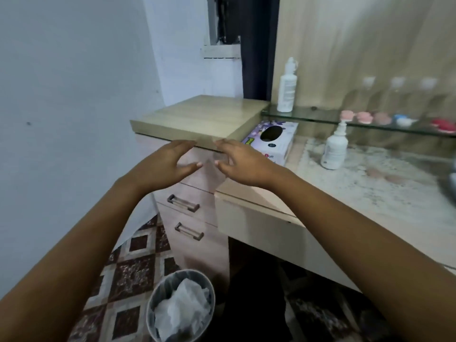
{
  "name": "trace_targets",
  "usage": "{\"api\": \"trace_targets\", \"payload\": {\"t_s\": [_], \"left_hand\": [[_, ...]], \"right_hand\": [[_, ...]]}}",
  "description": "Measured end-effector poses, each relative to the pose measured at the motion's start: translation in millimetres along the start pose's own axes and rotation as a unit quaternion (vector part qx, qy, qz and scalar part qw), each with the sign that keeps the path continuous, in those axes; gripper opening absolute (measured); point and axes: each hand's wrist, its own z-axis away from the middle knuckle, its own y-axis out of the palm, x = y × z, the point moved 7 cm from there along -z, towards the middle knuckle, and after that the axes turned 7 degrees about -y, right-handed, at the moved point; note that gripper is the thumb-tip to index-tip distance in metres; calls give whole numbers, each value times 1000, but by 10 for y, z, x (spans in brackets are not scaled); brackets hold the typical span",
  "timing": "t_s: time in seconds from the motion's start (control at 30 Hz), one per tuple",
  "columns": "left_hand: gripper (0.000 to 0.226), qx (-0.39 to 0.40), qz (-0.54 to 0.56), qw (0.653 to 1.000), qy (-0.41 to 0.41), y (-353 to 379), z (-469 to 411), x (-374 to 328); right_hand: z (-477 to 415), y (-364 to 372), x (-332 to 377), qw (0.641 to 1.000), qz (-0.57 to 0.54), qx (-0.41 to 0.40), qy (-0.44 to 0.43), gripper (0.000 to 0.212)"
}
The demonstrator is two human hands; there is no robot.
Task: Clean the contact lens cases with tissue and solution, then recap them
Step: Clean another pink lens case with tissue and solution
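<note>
Nearest the viewer, well below and to the left of the purple-and-white cardboard tissue box, a round grey wire-mesh waste bin stands on the brown-and-cream patterned floor tiles, with crumpled white paper inside it. Two bare forearms reach up from the bottom corners. The left hand and right hand hover in the air just in front of and left of the tissue box, palms turned towards each other. Their fingers are spread wide and lightly bent, and they grip nothing. The two thumb tips are near each other but apart. Behind the hands, left of the box, is a pale wooden drawer unit with two metal bar handles. Its thick light-oak top slab ends just beside the box's left end. The box lies flat on the counter with its dark oval opening facing up. To the right of the box, a small white plastic solution bottle stands upright on the mottled grey-white counter. Above and behind the box, a clear glass shelf runs off to the right, with a tall white plastic bottle upright at its left end. Farther right of the box on that shelf is a row of small round contact lens cases: three pink, one blue and white, one red. They are too blurred to tell whether their caps are on.
</note>
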Motion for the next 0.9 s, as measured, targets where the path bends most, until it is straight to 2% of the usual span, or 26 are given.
{"api": "trace_targets", "payload": {"t_s": [0.17, 0.37, 0.5, 0.73, 0.9], "left_hand": [[58, -9, 21, 997, 77, 135, -255, -770], [56, 22, 45, 985, 164, 527, -492, -1702], [58, 47, 64, 972, 222, 815, -607, -2258], [59, 103, 72, 960, 251, 1362, -763, -2841], [59, 132, 72, 957, 248, 1710, -832, -2909]], "right_hand": [[552, -529, -448, 997, 33, -27, 61, 50], [1273, -1034, -992, 983, 95, -47, 148, 52], [1759, -1267, -1306, 971, 99, -55, 209, 52], [2368, -1427, -1703, 949, 109, -55, 290, 51], [2597, -1343, -1916, 939, 102, -57, 323, 50]]}}
